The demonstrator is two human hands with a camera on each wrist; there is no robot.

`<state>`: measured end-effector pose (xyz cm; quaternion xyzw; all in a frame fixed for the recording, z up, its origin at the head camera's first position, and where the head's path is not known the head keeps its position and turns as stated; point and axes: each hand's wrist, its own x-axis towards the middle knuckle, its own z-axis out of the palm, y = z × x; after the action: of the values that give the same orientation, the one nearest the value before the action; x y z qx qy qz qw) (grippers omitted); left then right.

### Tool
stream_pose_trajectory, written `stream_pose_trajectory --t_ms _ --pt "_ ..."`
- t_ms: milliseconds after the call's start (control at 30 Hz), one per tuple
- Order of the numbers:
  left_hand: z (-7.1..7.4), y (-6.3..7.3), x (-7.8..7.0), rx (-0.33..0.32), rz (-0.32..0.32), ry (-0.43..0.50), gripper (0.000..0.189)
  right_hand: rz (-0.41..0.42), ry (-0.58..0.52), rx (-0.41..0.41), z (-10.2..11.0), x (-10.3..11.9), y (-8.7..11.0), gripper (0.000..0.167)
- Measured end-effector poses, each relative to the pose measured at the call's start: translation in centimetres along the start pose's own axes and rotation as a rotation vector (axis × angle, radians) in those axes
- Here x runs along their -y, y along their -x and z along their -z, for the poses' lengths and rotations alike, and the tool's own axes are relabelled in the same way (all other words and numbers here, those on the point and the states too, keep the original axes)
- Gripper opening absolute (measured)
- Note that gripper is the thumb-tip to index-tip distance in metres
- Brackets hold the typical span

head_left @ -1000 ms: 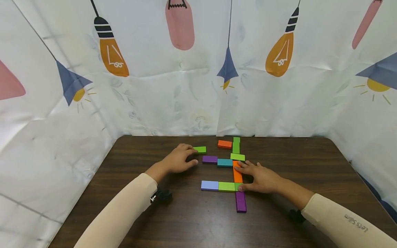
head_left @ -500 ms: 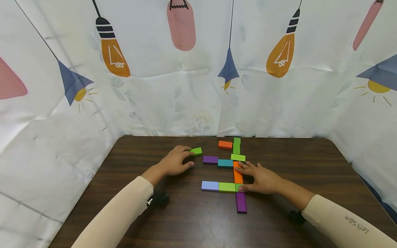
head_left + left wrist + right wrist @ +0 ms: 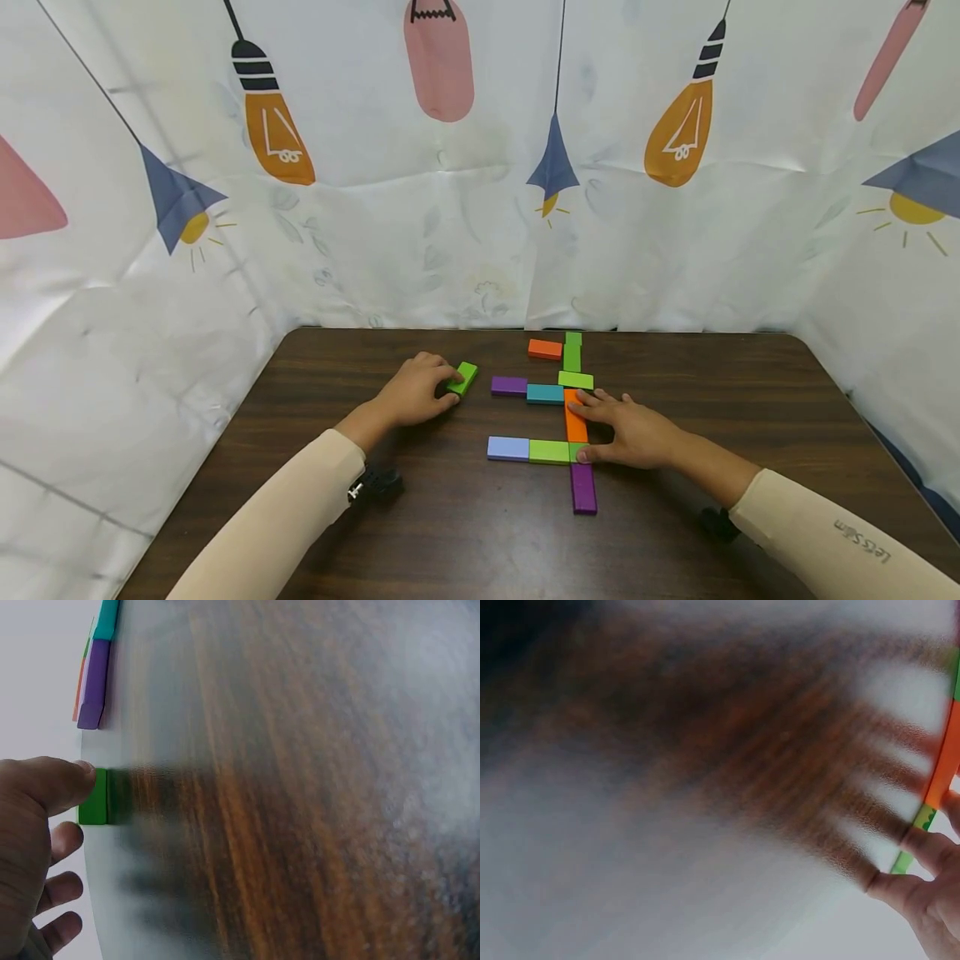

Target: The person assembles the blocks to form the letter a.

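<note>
My left hand (image 3: 415, 390) holds a loose light-green block (image 3: 465, 377) between thumb and fingers, left of the laid-out blocks. In the left wrist view the thumb meets one end of that green block (image 3: 94, 802), with the other fingers beyond it. The block lies at a slant on the table. My right hand (image 3: 637, 431) is spread flat: fingertips rest on the upright orange block (image 3: 576, 421), and the thumb rests on a small green block (image 3: 574, 448). In the right wrist view its straight fingers (image 3: 930, 847) reach the row's edge.
Leftward from the column run a teal block (image 3: 545, 394) and a purple block (image 3: 509, 386), and lower a green block (image 3: 549, 452) and a light-blue block (image 3: 508, 449). A dark purple block (image 3: 582, 489) hangs below; an orange-red block (image 3: 545, 349) sits near the far edge.
My left hand has drawn the light-green block leftward and turned it from lying sideways to a slant. The right hand has stayed in place on the blocks.
</note>
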<state>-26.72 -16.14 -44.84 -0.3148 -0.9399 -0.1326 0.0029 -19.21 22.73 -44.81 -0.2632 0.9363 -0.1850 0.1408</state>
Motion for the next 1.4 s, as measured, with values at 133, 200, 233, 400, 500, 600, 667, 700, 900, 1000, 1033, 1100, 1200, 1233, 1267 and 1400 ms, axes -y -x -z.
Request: stream_pose_trajectory --t_ms 133,200,233,400,500,600,667,700,900,1000,1033,1100,1200,1233,1267,1400 --pt "0.0 -0.1 0.0 -0.009 0.002 0.002 0.033 -0.001 0.0 0.002 0.0 0.0 0.0 0.09" --pt "-0.1 -0.2 0.1 -0.014 -0.005 0.004 0.038 -0.002 0.003 0.003 0.0 0.0 0.0 0.091" --pt "-0.2 -0.2 0.1 -0.013 -0.009 0.008 0.041 -0.004 0.002 0.003 0.0 0.0 0.0 0.091" --pt "-0.3 -0.5 0.2 0.017 -0.037 0.042 0.051 -0.004 -0.001 0.004 0.0 0.0 0.0 0.09" --pt "-0.3 -0.6 0.1 0.034 -0.044 0.048 0.05 -0.005 -0.004 0.004 0.0 0.1 0.0 0.09" --pt "-0.2 -0.6 0.0 0.041 -0.034 0.037 0.047 -0.008 -0.008 0.004 0.1 0.2 0.0 0.089" --pt "-0.2 -0.5 0.0 0.041 -0.022 0.027 0.046 -0.008 -0.008 0.003 0.0 0.2 0.0 0.089" --pt "-0.1 -0.5 0.0 0.041 -0.014 0.026 0.046 -0.008 -0.008 0.003 0.0 0.1 0.0 0.089" --pt "0.0 0.1 0.1 0.042 0.034 0.034 0.051 -0.012 -0.003 0.002 -0.1 0.0 -0.1 0.089" --pt "-0.1 0.5 0.1 0.043 0.047 0.056 0.05 -0.011 -0.006 0.002 -0.1 0.0 -0.1 0.089" --pt "-0.2 0.7 0.1 0.043 0.049 0.061 0.05 -0.011 -0.007 0.002 -0.1 0.0 -0.1 0.089" --pt "-0.2 1.0 0.1 0.032 0.04 0.078 0.049 -0.01 -0.008 0.0 -0.1 0.0 -0.1 0.089" --pt "-0.3 1.6 0.0 0.019 0.019 0.099 0.048 -0.008 -0.005 0.0 -0.1 0.0 -0.1 0.09" --pt "-0.3 1.8 -0.1 0.016 0.011 0.106 0.047 -0.008 -0.003 0.0 -0.1 0.0 -0.1 0.09" --pt "-0.3 2.0 -0.2 0.015 0.003 0.113 0.047 -0.008 -0.001 -0.001 -0.1 0.0 -0.1 0.091" --pt "-0.3 2.8 -0.7 0.01 -0.023 0.143 0.047 -0.005 -0.002 0.0 0.0 0.1 0.0 0.091"
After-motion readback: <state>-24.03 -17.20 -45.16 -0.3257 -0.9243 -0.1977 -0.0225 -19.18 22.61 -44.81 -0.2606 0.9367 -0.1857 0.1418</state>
